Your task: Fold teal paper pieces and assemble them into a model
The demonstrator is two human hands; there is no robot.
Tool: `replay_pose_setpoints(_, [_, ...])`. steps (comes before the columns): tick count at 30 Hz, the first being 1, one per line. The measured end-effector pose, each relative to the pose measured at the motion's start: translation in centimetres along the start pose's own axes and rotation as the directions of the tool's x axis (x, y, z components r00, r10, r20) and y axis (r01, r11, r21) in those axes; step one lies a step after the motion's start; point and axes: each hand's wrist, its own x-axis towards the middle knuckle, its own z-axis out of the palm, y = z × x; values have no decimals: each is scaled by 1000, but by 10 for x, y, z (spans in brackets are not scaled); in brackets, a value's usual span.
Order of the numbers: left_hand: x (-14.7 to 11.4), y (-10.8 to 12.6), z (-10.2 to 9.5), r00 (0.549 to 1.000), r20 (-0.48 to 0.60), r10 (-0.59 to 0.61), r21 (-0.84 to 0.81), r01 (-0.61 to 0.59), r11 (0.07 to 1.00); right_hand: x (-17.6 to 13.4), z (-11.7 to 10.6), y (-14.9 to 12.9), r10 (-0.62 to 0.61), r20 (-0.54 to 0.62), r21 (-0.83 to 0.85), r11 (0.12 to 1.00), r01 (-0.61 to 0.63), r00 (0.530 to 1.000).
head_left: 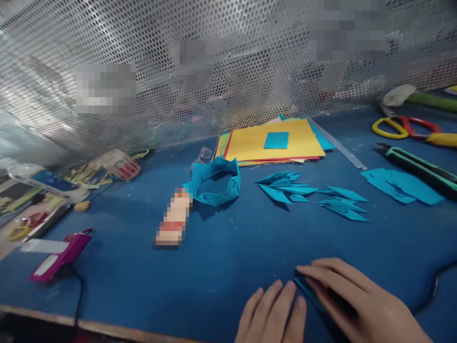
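A blue worktop [143, 286] is backed by a curved perforated metal screen [214, 71]. Bright glare is caught on the screen, with blurred shapes seen behind it.

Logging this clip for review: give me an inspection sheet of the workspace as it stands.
Surface: blue table, small scraps scattered.
Job's things: teal paper piece under both hands; teal folded ring; folded teal points.
Clutter: coloured paper stack, scissors, ruler, magenta device.
Grippers: left hand flat beside the piece; right hand pressing on it.
Cables: black cable from the magenta device; another at right.
Surroundings: perforated metal screen behind.
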Motion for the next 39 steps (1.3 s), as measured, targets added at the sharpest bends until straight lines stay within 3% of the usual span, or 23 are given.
replay_pose_setpoints(3, [-5, 1, -2, 997, 73, 9, 16, -10, 1000, -6, 2, -5, 34, 7, -24, 999, -34, 999])
replay_pose_setpoints(11, [-5, -3, -9, 973, 200, 112, 47, -124, 991, -26, 2, 3, -42, 89, -60, 997, 48, 995])
replay_pose_setpoints(20, [-2, -3, -7, 973, 190, 129, 48, -140, 989, -67, 21, 12, -107, 137, -109, 987, 122, 985])
replay_pose_setpoints(33, [5, -2, -3, 983, 175, 53, 44, -62, 997, -70, 21, 12, -149, 248, -94, 980, 177, 957])
replay_pose_setpoints(39, [2, 0, -1, 990, 122, 73, 48, -80, 996, -75, 17, 17, -109, 213, -76, 989, 128, 971])
